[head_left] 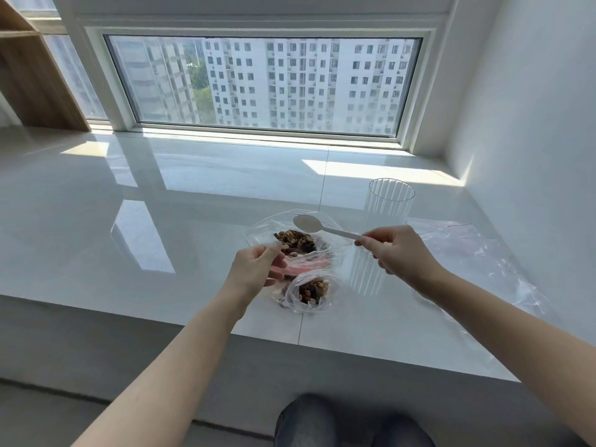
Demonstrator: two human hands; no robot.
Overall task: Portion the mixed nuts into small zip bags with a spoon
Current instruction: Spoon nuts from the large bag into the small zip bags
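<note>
Mixed nuts (295, 241) lie in a large clear bag (287, 225) on the white bench (161, 201); a smaller heap fills a small zip bag (308, 291) nearer the edge. The left hand (254, 271) pinches the large bag's pink-striped rim. The right hand (398, 250) pinches a white spoon (308, 223), its bowl empty above the nuts. A ribbed glass (388, 204) and spare bags (477, 250) sit right. No writing is legible; the clear plastic's edges are hard to trace.

A glossy, smooth white sill (161, 201) is seen. The bags (309, 291) are of clear, crinkled plastic film. The spoon (311, 224) looks matt white plastic; the cup (388, 204) is ribbed and transparent.
</note>
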